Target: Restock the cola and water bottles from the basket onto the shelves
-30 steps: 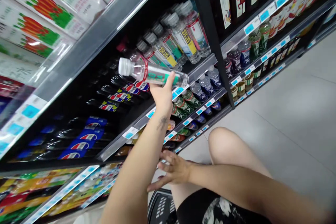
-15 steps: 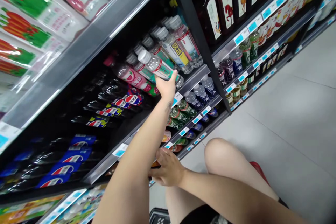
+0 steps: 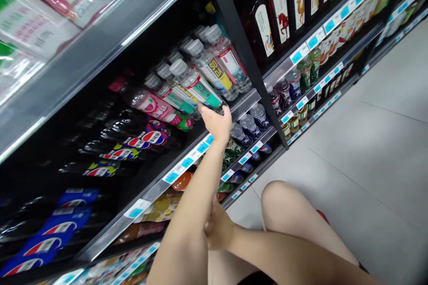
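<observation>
Bottle (image 3: 202, 90) upright, cap (image 3: 178, 67) uppermost.

Head-worn view, looking forward and down, tilted sideways, close to the drink shelves (image 3: 103, 35)

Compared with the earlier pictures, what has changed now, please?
The green-label soda bottle, held tilted in front of the shelf before, has moved back into the bottle row. The left hand is now at its base; whether it has let go is unclear. The right hand, earlier spread by the left forearm, now has its fingers mostly hidden. The strawberry-label bottle stayed in place.
</observation>
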Demonstrator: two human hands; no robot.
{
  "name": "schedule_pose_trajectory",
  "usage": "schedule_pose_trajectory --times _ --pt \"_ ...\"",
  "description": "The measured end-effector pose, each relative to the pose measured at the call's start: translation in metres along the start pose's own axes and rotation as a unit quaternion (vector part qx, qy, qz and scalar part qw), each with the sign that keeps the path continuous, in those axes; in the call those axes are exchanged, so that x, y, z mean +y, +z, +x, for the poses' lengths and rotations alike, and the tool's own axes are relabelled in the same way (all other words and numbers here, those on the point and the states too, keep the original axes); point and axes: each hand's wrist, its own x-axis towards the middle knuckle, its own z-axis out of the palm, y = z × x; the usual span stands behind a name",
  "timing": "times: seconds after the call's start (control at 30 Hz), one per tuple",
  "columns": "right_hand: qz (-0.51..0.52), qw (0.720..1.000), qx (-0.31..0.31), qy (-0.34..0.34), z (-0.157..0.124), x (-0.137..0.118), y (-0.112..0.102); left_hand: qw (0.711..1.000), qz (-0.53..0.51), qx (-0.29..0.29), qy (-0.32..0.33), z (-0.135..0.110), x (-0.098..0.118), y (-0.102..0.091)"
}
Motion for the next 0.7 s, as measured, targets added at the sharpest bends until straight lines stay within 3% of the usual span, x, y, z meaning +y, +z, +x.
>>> schedule_pose_trajectory --times 0.1,0.2,0.33,0.47,0.57,0.7 --pt "0.023 0.993 0.112 -0.019 -0.013 0.006 0.023 1.0 0.028 -0.006 0.003 -0.005 0.003 0.003" --pt "0.012 0.985 0.166 -0.039 -0.016 0.011 0.029 1.0 0.026 0.005 -0.001 0.001 0.004 0.004" --pt "-0.017 0.984 0.174 -0.024 -0.017 0.015 0.032 0.999 0.037 0.014 -0.014 0.01 0.002 0.004" --pt "-0.002 0.99 0.141 -0.009 -0.025 0.018 0.043 0.999 0.033 0.018 -0.034 0.013 0.005 0.005" --pt "-0.004 0.994 0.106 -0.009 -0.028 0.019 0.047 0.996 0.045 0.0 -0.08 0.015 0.009 0.005" --pt "-0.019 0.994 0.103 -0.003 -0.029 0.017 0.044 0.992 0.069 -0.028 -0.103 0.018 0.011 0.004"
